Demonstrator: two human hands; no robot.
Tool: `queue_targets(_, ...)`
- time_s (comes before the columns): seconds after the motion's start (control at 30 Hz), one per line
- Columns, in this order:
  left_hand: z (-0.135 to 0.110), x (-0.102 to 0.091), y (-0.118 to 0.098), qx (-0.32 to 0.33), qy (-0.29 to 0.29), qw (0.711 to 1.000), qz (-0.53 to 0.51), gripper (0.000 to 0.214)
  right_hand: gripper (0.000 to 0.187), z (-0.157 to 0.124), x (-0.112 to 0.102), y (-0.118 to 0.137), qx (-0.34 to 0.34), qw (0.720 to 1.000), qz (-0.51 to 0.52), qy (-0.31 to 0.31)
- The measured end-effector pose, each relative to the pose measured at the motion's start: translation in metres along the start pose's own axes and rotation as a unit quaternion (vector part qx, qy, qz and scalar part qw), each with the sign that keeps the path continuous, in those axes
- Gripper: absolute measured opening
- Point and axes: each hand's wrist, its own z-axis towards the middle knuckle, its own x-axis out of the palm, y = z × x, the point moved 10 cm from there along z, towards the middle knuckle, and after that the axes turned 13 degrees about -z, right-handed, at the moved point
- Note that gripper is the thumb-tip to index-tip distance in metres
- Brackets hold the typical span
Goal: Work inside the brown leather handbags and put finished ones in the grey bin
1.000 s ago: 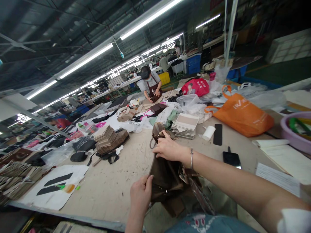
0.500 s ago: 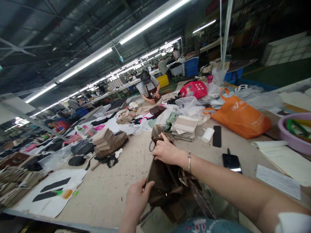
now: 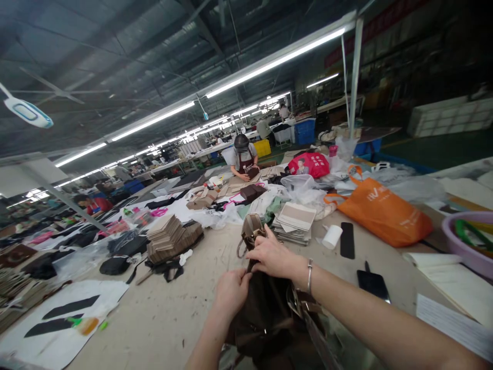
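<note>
A dark brown handbag (image 3: pixel 265 313) lies at the near edge of the table, its body partly under my forearm. My left hand (image 3: pixel 232 293) pinches the bag's upper left edge between thumb and fingers. Close beside it, my right hand (image 3: pixel 275 255) is closed on the top of the bag, with its index finger reaching forward. Just beyond the fingertips sits a lighter brown part with a strap loop (image 3: pixel 252 231) and metal fittings. What lies under my right fingers is hidden.
Stacked brown pieces (image 3: pixel 169 239) stand to the left, and stacked beige panels (image 3: pixel 296 218) lie ahead. To the right are a white roll (image 3: pixel 332 237), a phone (image 3: pixel 373 285), an orange bag (image 3: pixel 385 208) and a lilac basin (image 3: pixel 468 241). A co-worker (image 3: pixel 245 159) works across the table.
My left hand has moved up along the bag's edge, close to my right hand. The right hand still holds the top. The camera view has tilted upward.
</note>
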Motion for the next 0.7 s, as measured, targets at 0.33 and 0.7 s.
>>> queue_targets(0.33, -0.005, -0.005, 0.012, -0.019, -0.024, 1.000, 0.001, 0.030, 0.015, 0.003, -0.010, -0.004, 0.011, 0.999, -0.031, 0.001)
queue_targets(0.7, -0.008, -0.002, 0.008, -0.031, -0.023, 0.999, -0.015, 0.031, 0.019, 0.005, -0.001, -0.016, 0.058, 0.997, -0.050, -0.002)
